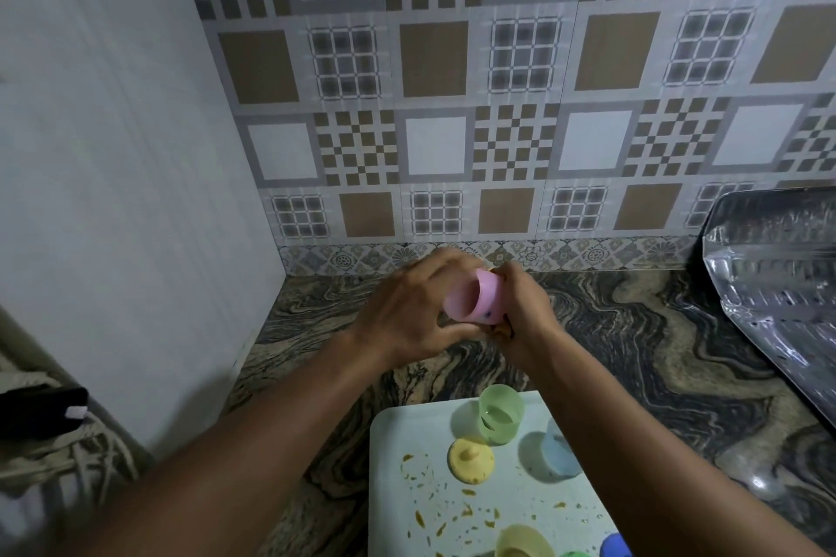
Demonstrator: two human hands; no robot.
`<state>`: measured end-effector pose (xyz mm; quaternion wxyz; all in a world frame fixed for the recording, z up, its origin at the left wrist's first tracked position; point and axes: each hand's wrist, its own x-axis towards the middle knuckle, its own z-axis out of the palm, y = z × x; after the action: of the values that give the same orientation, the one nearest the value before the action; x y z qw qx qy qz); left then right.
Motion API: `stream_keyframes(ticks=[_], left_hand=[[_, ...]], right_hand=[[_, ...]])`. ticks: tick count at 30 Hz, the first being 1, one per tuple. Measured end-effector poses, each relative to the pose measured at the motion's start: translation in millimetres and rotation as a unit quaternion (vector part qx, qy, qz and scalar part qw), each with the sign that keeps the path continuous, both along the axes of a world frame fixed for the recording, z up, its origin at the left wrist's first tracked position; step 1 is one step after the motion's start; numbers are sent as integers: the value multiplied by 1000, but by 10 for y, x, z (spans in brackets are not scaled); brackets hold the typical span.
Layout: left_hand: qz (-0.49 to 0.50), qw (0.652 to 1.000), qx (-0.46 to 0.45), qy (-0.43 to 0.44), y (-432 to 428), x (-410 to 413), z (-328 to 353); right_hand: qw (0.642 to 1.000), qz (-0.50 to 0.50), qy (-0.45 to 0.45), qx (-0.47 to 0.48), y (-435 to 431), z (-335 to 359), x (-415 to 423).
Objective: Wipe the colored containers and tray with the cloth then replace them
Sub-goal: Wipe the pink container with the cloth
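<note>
I hold a pink container (477, 298) tilted on its side above the marbled counter, its mouth facing left. My left hand (416, 308) grips it around the rim. My right hand (524, 303) is curled against its base and holds a yellowish cloth (500, 332), mostly hidden in the palm. Below lies a white tray (393, 466) with orange-brown stains. A green container (500, 418), a yellow lid (470, 459) and a blue container (556, 452) stand on it. A yellow container (522, 543) and a dark blue piece (615, 546) sit at its near edge.
The marbled counter (633, 330) runs back to a patterned tile wall. A white panel (113, 194) closes the left side. A shiny steel tray (782, 285) leans at the right. A black object (40, 412) lies at the far left.
</note>
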<state>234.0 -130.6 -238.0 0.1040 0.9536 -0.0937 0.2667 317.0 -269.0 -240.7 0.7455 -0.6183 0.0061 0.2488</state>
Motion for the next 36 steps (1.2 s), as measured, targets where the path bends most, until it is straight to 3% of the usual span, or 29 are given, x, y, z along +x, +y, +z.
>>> stream_keyframes(ticks=[2, 3, 7, 8, 10, 13, 14, 19, 21, 25, 31, 33, 36], left_hand=[[27, 992, -117, 23, -16, 12, -30], [24, 992, -126, 18, -33, 18, -33], [-34, 996, 81, -26, -9, 32, -37], [-40, 994, 97, -31, 6, 35, -36], [-21, 999, 32, -26, -20, 38, -36], [46, 987, -156, 2, -132, 21, -66], [47, 985, -168, -3, -158, 20, -77], [-11, 997, 54, -45, -74, 13, -127], [-3, 999, 16, -47, -91, 11, -134], [52, 987, -152, -16, -182, -10, -177], [-14, 996, 61, -71, -50, 17, -181], [18, 998, 10, -59, -79, 14, -180], [75, 983, -168, -27, -145, 11, -255]], right_hand=[[999, -13, -25, -25, 4, 19, 20], [999, -17, -34, -34, 14, 21, 34], [999, -7, -31, -25, 7, 26, 60], [999, -6, -31, -26, 0, 23, 69], [999, -18, -33, -31, -6, 27, 75], [997, -47, -45, -45, 21, 27, 95], [996, -49, -49, -50, 23, 25, 90], [994, -58, -59, -66, 12, 7, 95], [992, -76, -62, -81, 21, 24, 93], [988, -85, -80, -97, 58, 44, 86], [987, -94, -90, -94, 84, 50, 69], [986, -107, -85, -99, 92, 44, 80], [984, -107, -94, -105, 103, 46, 79]])
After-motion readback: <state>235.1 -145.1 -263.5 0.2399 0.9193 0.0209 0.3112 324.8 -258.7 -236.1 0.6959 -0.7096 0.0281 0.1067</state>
